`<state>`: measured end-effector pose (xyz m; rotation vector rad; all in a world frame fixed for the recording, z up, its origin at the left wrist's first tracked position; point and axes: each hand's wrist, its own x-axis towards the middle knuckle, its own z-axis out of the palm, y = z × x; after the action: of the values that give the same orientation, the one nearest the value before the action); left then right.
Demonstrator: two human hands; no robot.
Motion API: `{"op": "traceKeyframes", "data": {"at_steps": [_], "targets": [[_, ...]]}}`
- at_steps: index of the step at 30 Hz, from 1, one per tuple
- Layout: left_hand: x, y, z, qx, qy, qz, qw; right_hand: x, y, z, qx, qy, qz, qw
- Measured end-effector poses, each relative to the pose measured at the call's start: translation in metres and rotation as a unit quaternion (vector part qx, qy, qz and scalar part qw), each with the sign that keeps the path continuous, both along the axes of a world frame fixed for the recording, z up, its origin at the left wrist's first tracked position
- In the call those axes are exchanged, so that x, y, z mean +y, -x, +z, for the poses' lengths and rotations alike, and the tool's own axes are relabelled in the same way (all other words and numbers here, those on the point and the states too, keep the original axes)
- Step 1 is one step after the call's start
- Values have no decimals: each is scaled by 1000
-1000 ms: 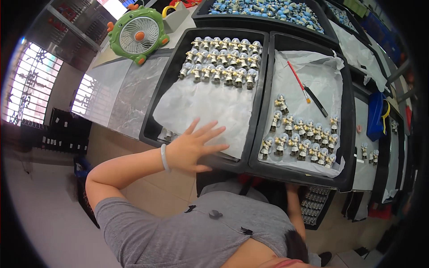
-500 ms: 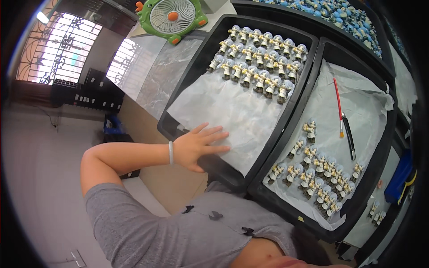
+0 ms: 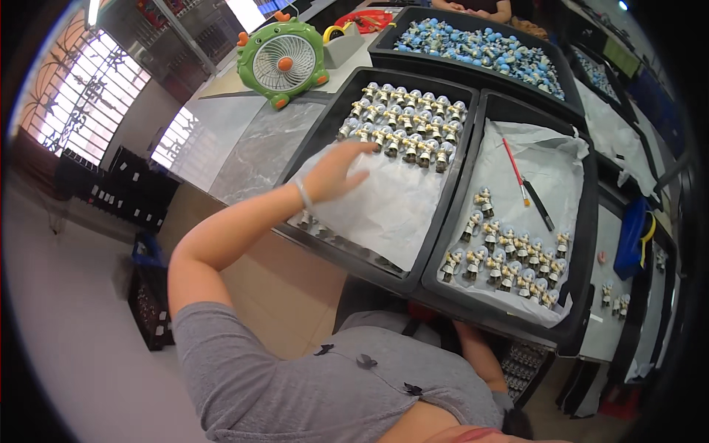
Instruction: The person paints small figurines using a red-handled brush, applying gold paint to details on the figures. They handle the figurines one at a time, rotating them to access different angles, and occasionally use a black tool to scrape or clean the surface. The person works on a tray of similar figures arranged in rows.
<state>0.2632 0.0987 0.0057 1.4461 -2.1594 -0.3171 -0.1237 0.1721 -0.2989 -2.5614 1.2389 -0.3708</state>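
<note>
My left hand (image 3: 336, 173), with a pale bracelet at the wrist, hovers over the white paper sheet (image 3: 402, 214) in the left black tray (image 3: 314, 136). Its fingers are stretched out and the thumb stands apart, with nothing seen in them. Just beyond the fingertips stand rows of small figurines (image 3: 410, 148) with pale blue hair and white clothes. My right forearm (image 3: 480, 354) shows below the right black tray (image 3: 509, 314); the hand itself is hidden. On that tray's paper lie more figurines (image 3: 509, 240), a red-handled brush (image 3: 513, 166) and a black slim tool (image 3: 538, 204).
Behind the trays sits a large black tray (image 3: 384, 55) heaped with blue pieces (image 3: 480, 52), and a person (image 3: 484, 7) is beyond it. A green fan (image 3: 284, 63) stands at the far left, near a tape dispenser (image 3: 347, 48). Blue tape dispenser (image 3: 634, 236) at right.
My left hand has moved away from the left tray's near edge, toward the figurine rows. The view has shifted, bringing my right forearm and the person beyond the far tray into sight.
</note>
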Motion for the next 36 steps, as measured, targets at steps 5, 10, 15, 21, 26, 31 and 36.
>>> {"op": "traceKeyframes", "data": {"at_steps": [5,10,15,21,26,31,36], "targets": [[-60,-53,-12,-210,14,94,973,40,22,33,-43,-67,-136,987],[-82,-53,-31,-177,-70,84,978,92,32,48,-182,-103,-214,954],[-87,-58,-29,-167,-78,60,981,94,23,48,-203,-39,-181,962],[-87,-66,-35,-134,-50,30,989,97,21,58,-194,10,-160,968],[-79,-65,-35,-138,-50,9,989,102,22,70,-195,14,-163,967],[-75,-69,-42,-136,-30,21,990,104,22,72,-183,82,-155,967],[-80,-66,-44,-107,-21,17,994,99,25,59,-191,10,-182,965]]}}
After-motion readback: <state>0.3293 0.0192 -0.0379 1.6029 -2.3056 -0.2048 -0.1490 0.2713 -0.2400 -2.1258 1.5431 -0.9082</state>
